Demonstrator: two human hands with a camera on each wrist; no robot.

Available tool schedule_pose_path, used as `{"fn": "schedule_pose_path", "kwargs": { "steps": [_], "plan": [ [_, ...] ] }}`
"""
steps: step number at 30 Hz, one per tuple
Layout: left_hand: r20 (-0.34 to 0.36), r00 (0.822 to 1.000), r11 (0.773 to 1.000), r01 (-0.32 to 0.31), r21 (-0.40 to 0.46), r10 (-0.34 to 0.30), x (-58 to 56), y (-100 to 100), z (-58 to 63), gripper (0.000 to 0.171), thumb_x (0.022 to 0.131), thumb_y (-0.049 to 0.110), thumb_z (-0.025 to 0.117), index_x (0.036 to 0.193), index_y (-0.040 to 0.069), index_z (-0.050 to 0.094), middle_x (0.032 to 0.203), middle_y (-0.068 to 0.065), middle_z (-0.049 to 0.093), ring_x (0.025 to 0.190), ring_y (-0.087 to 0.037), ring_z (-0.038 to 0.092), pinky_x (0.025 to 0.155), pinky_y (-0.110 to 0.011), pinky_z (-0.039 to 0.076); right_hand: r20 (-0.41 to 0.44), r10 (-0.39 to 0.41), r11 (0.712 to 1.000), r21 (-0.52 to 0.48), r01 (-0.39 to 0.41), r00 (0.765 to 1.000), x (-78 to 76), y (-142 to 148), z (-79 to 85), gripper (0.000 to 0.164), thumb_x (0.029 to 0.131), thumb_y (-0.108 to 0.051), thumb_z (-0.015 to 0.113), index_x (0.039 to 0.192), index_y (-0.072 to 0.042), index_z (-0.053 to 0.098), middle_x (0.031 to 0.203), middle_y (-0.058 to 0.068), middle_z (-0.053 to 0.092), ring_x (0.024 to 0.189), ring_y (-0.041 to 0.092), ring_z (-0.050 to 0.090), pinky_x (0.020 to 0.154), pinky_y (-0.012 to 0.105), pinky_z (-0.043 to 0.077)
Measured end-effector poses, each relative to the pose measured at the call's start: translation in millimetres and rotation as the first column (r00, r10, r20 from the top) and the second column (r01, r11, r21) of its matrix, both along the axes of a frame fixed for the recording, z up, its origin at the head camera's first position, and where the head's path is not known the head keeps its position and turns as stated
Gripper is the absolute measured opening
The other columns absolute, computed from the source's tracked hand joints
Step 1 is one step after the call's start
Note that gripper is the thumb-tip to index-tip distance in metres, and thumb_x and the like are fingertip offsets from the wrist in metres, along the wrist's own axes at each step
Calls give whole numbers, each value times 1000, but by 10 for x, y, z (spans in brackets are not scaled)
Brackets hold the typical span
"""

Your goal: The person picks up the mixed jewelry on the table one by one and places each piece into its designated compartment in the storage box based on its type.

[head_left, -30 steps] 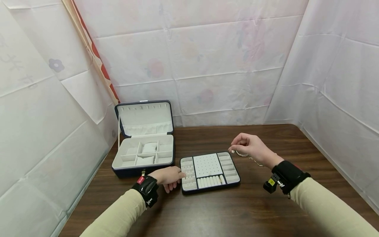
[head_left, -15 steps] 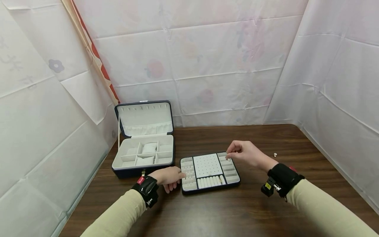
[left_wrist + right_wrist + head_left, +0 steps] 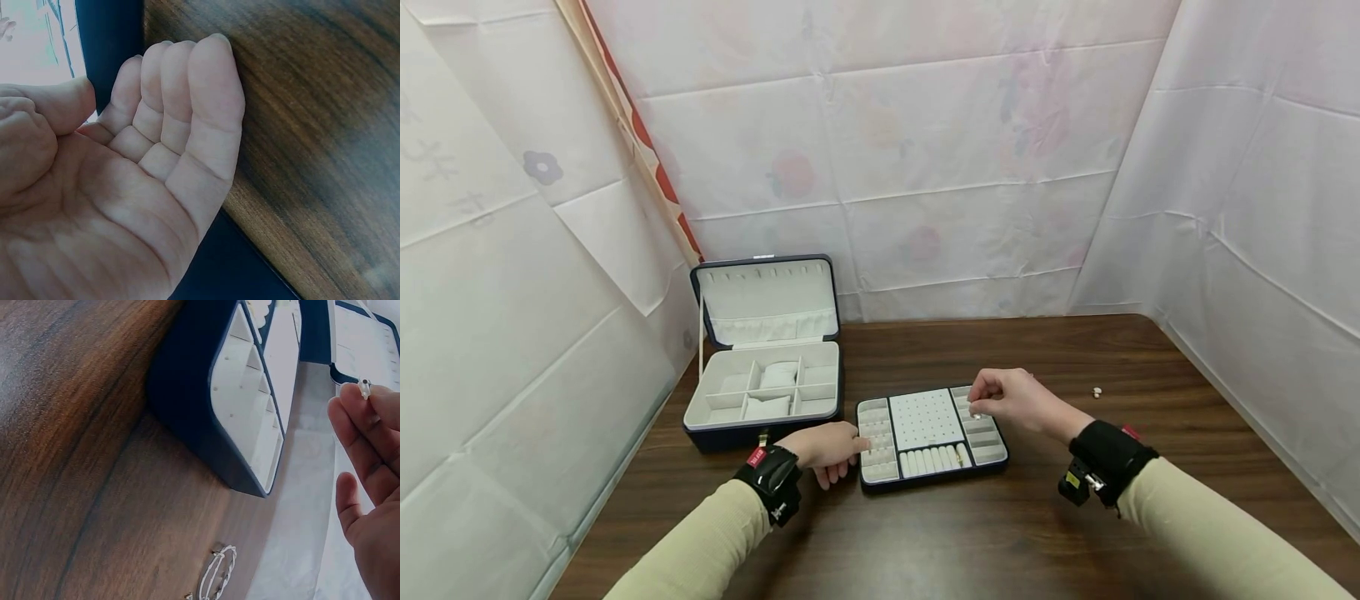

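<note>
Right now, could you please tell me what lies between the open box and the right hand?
In the head view, a strip of bare table and most of the divided tray lie between them.

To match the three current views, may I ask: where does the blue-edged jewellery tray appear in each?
Head: tray below the centre, slightly right.
Left wrist: tray in the upper-left corner, only partly visible.
Right wrist: tray in the upper middle, cut by the top edge.
Shared landmark: the brown wooden table, in all three views.
</note>
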State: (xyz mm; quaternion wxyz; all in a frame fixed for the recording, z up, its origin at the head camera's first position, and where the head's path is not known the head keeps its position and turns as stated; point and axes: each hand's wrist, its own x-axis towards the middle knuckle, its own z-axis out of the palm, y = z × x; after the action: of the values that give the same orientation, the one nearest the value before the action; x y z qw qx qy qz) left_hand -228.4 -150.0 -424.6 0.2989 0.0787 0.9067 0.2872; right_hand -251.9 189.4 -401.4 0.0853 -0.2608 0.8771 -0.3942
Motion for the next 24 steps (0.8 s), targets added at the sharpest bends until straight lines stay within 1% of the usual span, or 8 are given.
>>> {"fn": "schedule_pose_path", "kwargs": {
  "steps": [7, 15, 20, 24],
  "plan": [
    [-3, 1000, 1000, 3, -4, -3, 0, -2, -5, 37, 108, 32, 50, 90, 2, 62, 74, -11, 63, 60, -22, 62, 56, -40, 60, -40, 14, 1000, 27, -13, 999, -7, -38, -57, 5, 96, -12, 72, 96, -14, 68, 88, -8, 73, 83, 14, 68, 70, 28, 53],
    [4, 1000, 1000, -3, 0, 3, 3, 4, -1, 37, 108, 32, 50, 90, 2, 62, 74, -11, 63, 60, -22, 62, 57, -40, 60, -97, 45, 997, 70, -39, 994, 6, -70, -130, 8, 96, -11, 72, 93, -17, 66, 86, -5, 71, 77, 8, 63, 67, 26, 49],
    [1, 1000, 1000, 2, -1, -2, -6, 0, -16, 37, 108, 32, 49, 90, 2, 62, 74, -11, 63, 60, -22, 62, 56, -39, 60, -146, 65, 995, 82, -53, 987, -6, -73, -195, 10, 95, -9, 72, 91, -17, 66, 84, -11, 69, 76, 3, 60, 68, 25, 49],
    [-1, 1000, 1000, 5, 1, -5, -9, -8, -22, 37, 108, 32, 50, 90, 2, 62, 74, -12, 64, 60, -22, 62, 56, -39, 59, -141, 68, 996, 69, -59, 988, 1, -89, -235, 10, 95, -8, 72, 91, -16, 67, 84, -12, 69, 76, 2, 60, 69, 24, 49]
  ]
}}
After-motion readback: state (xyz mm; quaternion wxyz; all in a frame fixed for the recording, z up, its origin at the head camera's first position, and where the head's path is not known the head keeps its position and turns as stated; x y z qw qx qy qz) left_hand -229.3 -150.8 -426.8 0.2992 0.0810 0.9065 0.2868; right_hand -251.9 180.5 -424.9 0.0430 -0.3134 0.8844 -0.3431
